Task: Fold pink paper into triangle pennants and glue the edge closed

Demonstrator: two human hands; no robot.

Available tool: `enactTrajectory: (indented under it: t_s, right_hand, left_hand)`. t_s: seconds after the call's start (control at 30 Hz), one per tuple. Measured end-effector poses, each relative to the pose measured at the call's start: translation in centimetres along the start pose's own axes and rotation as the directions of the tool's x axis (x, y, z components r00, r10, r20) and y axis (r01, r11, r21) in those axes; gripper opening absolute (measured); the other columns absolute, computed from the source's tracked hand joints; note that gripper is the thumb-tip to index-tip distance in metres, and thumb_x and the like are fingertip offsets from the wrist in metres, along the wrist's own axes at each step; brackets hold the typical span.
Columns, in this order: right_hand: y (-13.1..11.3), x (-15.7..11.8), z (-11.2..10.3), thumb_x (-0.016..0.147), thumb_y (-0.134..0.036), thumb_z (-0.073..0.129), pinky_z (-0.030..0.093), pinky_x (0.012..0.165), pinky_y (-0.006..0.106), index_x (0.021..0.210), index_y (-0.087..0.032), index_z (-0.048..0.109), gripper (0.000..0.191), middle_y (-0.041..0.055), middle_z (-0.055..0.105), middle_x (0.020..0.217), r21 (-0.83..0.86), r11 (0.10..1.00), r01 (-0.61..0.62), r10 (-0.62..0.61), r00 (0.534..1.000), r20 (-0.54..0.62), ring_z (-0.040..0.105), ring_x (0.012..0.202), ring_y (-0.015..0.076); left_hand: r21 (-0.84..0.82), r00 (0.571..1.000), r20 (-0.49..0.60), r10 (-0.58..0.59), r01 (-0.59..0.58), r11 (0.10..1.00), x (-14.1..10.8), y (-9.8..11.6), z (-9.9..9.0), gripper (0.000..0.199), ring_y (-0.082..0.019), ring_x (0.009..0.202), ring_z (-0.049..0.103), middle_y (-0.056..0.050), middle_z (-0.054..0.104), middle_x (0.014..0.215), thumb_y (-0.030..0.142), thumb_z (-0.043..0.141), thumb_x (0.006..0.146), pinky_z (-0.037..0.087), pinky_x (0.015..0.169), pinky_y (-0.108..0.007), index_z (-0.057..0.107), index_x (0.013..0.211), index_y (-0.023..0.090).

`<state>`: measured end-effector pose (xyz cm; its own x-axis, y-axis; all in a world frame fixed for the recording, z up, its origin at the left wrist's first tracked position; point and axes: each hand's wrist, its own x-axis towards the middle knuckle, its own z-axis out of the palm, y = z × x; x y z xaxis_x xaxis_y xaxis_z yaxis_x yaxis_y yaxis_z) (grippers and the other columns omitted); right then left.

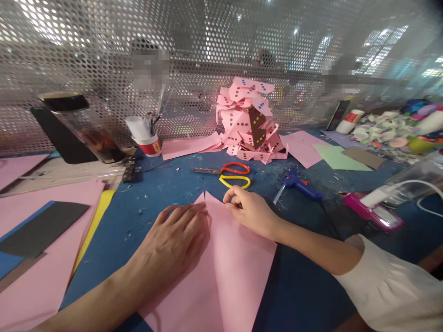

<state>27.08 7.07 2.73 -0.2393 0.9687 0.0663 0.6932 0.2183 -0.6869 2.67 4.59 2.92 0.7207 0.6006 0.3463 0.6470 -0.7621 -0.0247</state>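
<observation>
A large pink sheet (238,276) lies on the blue table in front of me, with a slit at its far end and a raised fold down its middle. My left hand (176,235) rests flat on the sheet's left part, fingers stretched out towards the slit. At the sheet's upper right edge my right hand (251,210) pinches the paper between thumb and fingers. Just beyond the sheet lie scissors (235,174) with one red and one yellow handle. A blue glue gun (299,184) lies to the right of my right hand.
A pink paper model (247,122) stands by the perforated metal screen (194,60). Left are a paper cup (149,144), a drink bottle (95,133) and stacked coloured sheets (51,286). Right are a green sheet (341,157), a magenta device (374,214) and a pile of paper pieces (382,129).
</observation>
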Motion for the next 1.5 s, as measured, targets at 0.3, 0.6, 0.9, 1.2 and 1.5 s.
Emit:
enactTrajectory:
  t_s: [0.3,0.6,0.9,1.2,1.5]
  right_hand:
    - [-0.08,-0.07,-0.11,0.093,-0.018,0.058,0.035,0.064,0.027,0.096,-0.024,0.056,0.007,-0.0075,0.07,0.072,0.012,1.0,0.004,-0.004,1.0,0.006,0.061,0.064,0.0128]
    - [-0.43,-0.09,-0.2,0.093,-0.017,0.058,0.036,0.064,0.027,0.096,-0.023,0.056,0.007,-0.0062,0.071,0.073,0.017,1.0,-0.008,0.008,1.0,0.007,0.062,0.065,0.0138]
    - [0.03,0.1,-0.22,0.094,-0.019,0.057,0.036,0.064,0.027,0.099,-0.023,0.057,0.007,-0.0051,0.071,0.074,0.006,1.0,-0.003,0.003,1.0,-0.004,0.062,0.065,0.0145]
    - [0.05,-0.05,-0.03,0.094,-0.019,0.057,0.036,0.064,0.027,0.099,-0.023,0.058,0.006,-0.0056,0.07,0.073,-0.006,1.0,0.008,-0.008,1.0,-0.005,0.061,0.064,0.0139]
    - [-0.27,-0.22,-0.04,0.093,-0.017,0.058,0.036,0.064,0.027,0.097,-0.024,0.058,0.007,-0.006,0.071,0.073,0.004,1.0,0.002,-0.002,1.0,-0.002,0.062,0.063,0.0136]
  left_hand:
    - [0.012,1.0,0.018,0.0,0.0,1.0,-0.13,-0.14,0.33,0.028,-0.027,0.128,0.061,-0.007,0.066,0.142,0.025,0.046,0.102,0.044,0.106,-0.05,0.059,0.127,0.024]
    - [-0.001,1.0,0.007,-0.009,0.009,1.0,-0.04,-0.12,0.27,0.028,-0.027,0.129,0.062,-0.006,0.066,0.142,0.025,0.046,0.102,0.044,0.107,-0.05,0.06,0.127,0.024]
    - [-0.025,1.0,-0.003,-0.015,0.015,1.0,-0.22,0.13,0.1,0.026,-0.025,0.131,0.06,-0.005,0.067,0.142,0.024,0.045,0.104,0.042,0.107,-0.047,0.06,0.125,0.024]
    - [-0.04,0.998,0.043,-0.049,0.051,0.998,0.21,0.11,-0.05,0.026,-0.025,0.127,0.06,-0.005,0.067,0.14,0.025,0.046,0.103,0.043,0.103,-0.046,0.059,0.126,0.025]
    - [-0.041,0.998,0.041,-0.053,0.055,0.998,0.13,0.06,0.11,0.027,-0.026,0.126,0.061,-0.007,0.066,0.141,0.026,0.046,0.103,0.043,0.104,-0.047,0.059,0.126,0.025]
